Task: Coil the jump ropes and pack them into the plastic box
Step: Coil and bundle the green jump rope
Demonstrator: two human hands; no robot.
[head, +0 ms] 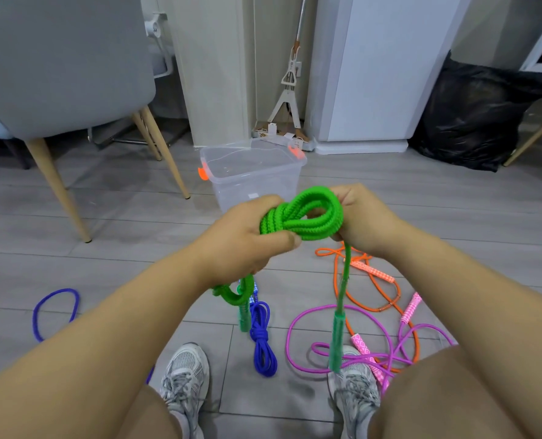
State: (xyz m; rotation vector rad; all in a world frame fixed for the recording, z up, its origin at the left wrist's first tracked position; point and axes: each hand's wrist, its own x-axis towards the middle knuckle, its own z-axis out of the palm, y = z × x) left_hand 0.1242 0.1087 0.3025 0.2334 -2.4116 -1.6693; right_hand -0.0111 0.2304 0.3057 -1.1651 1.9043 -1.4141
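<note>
Both hands grip green rope; box empty.

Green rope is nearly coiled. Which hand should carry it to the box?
Left, probably. The left hand is clenched around the bunched middle of the green rope, so it holds every loop. The right hand only grips the loop end. The plastic box sits straight ahead, equally reachable.
</note>
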